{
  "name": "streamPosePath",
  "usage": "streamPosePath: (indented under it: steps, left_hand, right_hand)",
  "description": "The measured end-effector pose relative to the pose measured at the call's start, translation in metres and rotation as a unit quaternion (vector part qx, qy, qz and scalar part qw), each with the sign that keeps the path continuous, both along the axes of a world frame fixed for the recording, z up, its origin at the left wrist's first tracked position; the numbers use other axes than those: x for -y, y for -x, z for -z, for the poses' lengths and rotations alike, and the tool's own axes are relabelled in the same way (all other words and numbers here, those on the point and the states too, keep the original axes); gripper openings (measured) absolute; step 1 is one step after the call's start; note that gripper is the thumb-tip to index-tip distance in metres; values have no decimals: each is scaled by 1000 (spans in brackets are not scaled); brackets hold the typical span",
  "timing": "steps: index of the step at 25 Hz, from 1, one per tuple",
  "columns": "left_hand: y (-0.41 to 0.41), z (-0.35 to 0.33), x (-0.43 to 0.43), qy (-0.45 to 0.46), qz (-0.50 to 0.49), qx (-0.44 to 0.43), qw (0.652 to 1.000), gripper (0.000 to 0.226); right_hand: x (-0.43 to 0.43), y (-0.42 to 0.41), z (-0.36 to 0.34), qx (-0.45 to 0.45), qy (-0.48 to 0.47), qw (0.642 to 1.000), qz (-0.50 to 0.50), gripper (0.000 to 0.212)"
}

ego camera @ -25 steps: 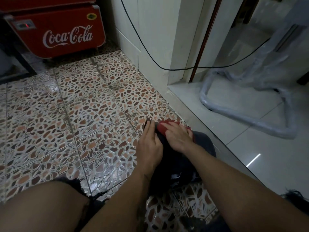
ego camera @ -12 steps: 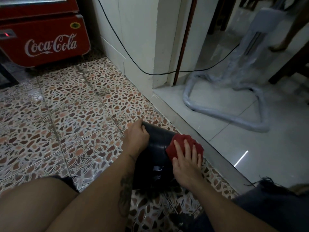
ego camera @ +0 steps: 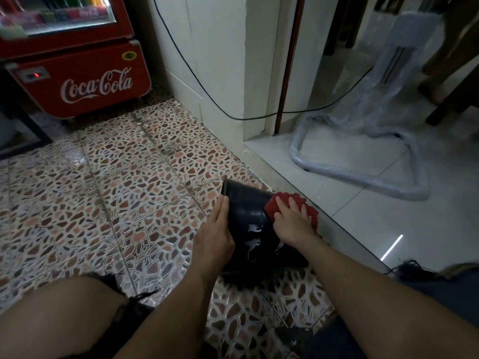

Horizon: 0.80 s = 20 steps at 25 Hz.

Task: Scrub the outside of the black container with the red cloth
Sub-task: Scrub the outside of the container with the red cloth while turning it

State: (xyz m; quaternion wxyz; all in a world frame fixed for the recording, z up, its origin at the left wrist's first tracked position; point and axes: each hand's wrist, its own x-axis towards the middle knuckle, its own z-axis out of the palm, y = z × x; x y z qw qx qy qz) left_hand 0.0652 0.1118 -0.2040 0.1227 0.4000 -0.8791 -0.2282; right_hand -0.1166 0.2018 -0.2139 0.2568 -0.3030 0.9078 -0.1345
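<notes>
Left hand [ego camera: 215, 237] lies flat bracing the tipped black plastic container [ego camera: 246, 211], right hand [ego camera: 293, 221] presses the crumpled red cloth [ego camera: 290, 207] open-palmed beside it; I'd rotate it while scrubbing.

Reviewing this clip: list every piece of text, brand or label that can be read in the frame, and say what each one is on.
"Coca-Cola": white script on the lower front panel of the red cooler.
Small oval badge at the cooler's upper right: too small to read.
Labels on the drinks behind the cooler's glass door: blurred, unreadable.
White marks on the black container: no legible text.
Red cloth: no text.
</notes>
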Motion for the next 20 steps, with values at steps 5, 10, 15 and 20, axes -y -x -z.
streamPosePath:
  steps: [5, 10, 15, 20]
  left_hand:
    - [16, -25, 10, -21, -54, -15, 998, 59]
    - [24, -35, 30, -55, -99, 4, 994, 42]
    - [28, -35, 36, -90, -123, -14, 988, 36]
    - [23, -2, 37, -130, -111, -154, 973, 49]
  right_hand:
    - [15, -38, -11, -7, 76, 990, -115, 58]
    - [-13, -63, -2, -30, 140, 965, -222, 61]
    - [-29, -32, 15, -52, 62, 995, -55, 60]
    - [-8, -81, 7, -46, 145, 976, -155, 66]
